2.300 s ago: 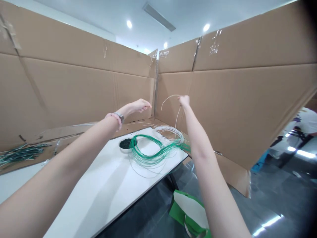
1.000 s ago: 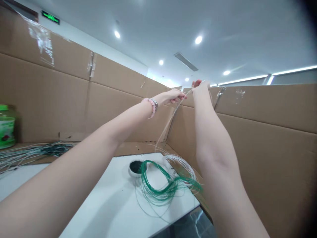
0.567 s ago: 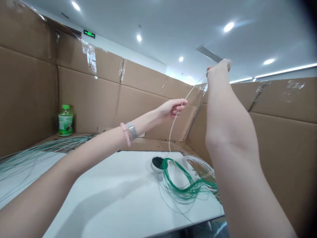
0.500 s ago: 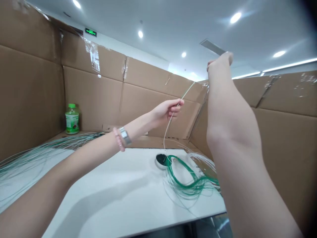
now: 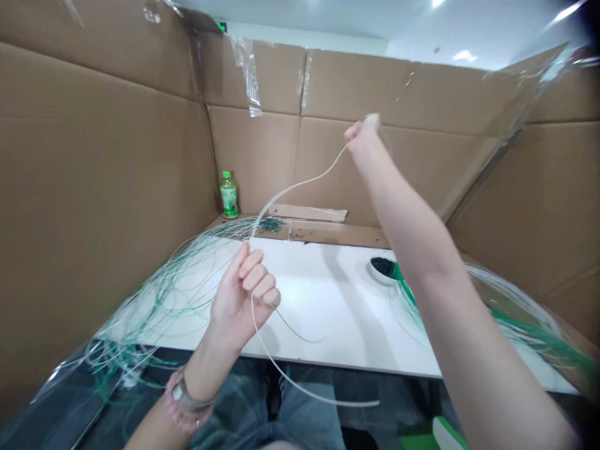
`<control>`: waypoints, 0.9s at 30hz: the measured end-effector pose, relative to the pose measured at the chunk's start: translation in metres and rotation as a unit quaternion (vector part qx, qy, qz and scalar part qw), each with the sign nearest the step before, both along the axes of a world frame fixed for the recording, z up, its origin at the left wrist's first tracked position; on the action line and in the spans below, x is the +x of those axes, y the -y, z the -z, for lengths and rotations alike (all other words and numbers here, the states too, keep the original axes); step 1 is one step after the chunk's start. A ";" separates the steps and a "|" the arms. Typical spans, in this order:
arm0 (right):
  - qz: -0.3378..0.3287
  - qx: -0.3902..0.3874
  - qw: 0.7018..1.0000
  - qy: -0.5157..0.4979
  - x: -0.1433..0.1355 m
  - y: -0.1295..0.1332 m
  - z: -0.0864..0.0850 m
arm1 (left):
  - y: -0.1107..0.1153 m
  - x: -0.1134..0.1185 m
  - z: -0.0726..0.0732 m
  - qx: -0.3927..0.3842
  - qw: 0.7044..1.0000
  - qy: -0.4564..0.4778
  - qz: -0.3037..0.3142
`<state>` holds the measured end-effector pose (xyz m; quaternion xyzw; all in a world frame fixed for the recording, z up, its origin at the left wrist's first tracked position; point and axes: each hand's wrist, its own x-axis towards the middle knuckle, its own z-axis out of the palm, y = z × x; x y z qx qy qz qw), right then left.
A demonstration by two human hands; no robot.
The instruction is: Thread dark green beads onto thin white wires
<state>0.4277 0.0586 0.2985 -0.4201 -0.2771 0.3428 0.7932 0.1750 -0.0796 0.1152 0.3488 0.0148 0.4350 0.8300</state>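
Observation:
My left hand (image 5: pixel 247 294), wearing a watch and a pink bead bracelet, is closed around a thin white wire (image 5: pixel 300 183) above the board's near half. One length of the wire arcs up to my right hand (image 5: pixel 364 132), whose fingers are closed on it, slightly blurred, before the back cardboard wall. From the left fist a loose white tail curves down past the board's front edge. A thinner dark strand (image 5: pixel 293 330) also sticks out below that fist. The left hand is nearest to a spread of green and white wires (image 5: pixel 164 281) along the board's left side.
A white bowl (image 5: pixel 377 275) of dark contents stands on the white board (image 5: pixel 309 300), beside green wires (image 5: pixel 407 294) partly hidden by my right forearm. More white and green wires (image 5: pixel 529 325) lie at right. A green-capped bottle (image 5: pixel 229 197) stands in the back left corner. Cardboard walls (image 5: pixel 117 156) enclose the board.
My view has turned left and down. My left hand has come down and nearer, still on the wire. My right hand has moved left and forward, and the wire now bows between them.

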 end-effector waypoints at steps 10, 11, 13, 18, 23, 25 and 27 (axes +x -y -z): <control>-0.299 -0.154 0.913 0.231 -0.196 -0.024 0.179 | 0.003 -0.059 0.017 -0.047 0.918 0.234 -0.317; -0.304 -0.154 0.906 0.252 -0.195 -0.021 0.185 | -0.001 -0.058 0.020 -0.050 0.913 0.223 -0.338; -0.302 -0.146 0.899 0.282 -0.181 -0.008 0.192 | -0.008 -0.055 0.026 -0.061 0.911 0.202 -0.356; -0.319 -0.096 0.901 0.280 -0.118 0.100 0.208 | -0.025 -0.043 0.037 -0.087 0.902 0.173 -0.385; -0.412 -0.113 0.895 0.128 -0.118 0.209 0.253 | -0.032 -0.019 0.037 -0.108 0.902 0.168 -0.382; -0.405 -0.117 0.906 0.025 -0.137 0.213 0.271 | -0.030 -0.009 0.039 -0.121 0.905 0.162 -0.373; -0.361 -0.103 0.922 -0.090 -0.154 0.198 0.284 | -0.025 -0.001 0.043 -0.148 0.905 0.149 -0.369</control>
